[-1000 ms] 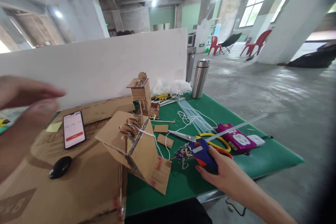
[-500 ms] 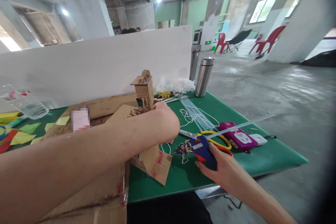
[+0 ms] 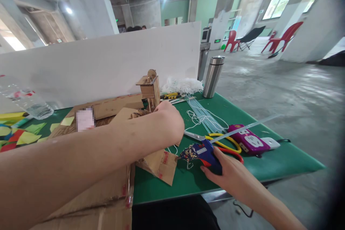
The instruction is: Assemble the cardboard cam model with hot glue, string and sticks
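My right hand (image 3: 223, 169) is wrapped around a blue glue gun (image 3: 206, 152), its nozzle end crusted with stringy residue and pointing left. From the gun's back a long clear glue stick (image 3: 248, 125) sticks out to the right. My left hand (image 3: 169, 118) reaches across, bent at the wrist, beside a small cardboard structure (image 3: 151, 88) with a box-like top. Its fingers are hidden behind the hand, so I cannot see what they hold. Below the left forearm lies a folded cardboard piece (image 3: 167, 167). Scissors with yellow and red handles (image 3: 233, 143) lie behind the glue gun.
A purple power strip (image 3: 246, 138) sits at the right, near more glue sticks (image 3: 203, 111) and white string. Behind stand a steel thermos (image 3: 214, 77) and a white partition (image 3: 107, 64). A plastic bottle (image 3: 33, 104) and coloured paper (image 3: 29, 137) are on the left.
The camera view has shifted slightly. Both hands stay nearly where they were, the right still holding the glue gun and the left still beside the cardboard structure.
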Available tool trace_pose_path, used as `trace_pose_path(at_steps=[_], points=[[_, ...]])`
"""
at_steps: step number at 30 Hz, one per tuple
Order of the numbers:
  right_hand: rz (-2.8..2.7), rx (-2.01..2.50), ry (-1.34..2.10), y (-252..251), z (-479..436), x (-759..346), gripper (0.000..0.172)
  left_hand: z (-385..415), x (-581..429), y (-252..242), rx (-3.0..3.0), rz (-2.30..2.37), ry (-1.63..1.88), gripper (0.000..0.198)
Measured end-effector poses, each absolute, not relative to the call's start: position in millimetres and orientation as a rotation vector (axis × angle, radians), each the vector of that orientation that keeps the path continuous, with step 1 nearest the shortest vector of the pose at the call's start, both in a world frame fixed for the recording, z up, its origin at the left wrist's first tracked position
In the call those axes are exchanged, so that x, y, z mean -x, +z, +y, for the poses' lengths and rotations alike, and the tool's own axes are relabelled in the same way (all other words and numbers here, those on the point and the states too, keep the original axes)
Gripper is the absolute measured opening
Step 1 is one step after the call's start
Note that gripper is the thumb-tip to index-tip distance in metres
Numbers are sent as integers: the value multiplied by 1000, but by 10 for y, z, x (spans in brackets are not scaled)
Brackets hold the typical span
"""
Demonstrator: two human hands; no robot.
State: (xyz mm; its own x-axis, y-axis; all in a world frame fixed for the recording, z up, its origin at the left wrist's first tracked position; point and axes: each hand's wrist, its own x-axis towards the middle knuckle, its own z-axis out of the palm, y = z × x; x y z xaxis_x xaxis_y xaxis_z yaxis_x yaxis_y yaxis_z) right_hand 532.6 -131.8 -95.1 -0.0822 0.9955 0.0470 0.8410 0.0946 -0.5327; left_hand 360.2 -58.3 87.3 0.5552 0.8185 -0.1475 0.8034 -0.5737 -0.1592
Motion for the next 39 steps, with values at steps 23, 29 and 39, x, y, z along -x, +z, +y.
trace_pose_path(at_steps=[23,29,39], points=[[-2104,1897,440,-993,-1293,-5293,62,-20,-2511,1279,3029,-1796,114,54],[-2086,1912,541,-942,-1296,-5290,64,-201,-2183,1104,2993,-1873,-97,58],[-1813,1809,681,-869,-1256,-5337,49,-107,-2080,941,3217,-1723,-278,50]])
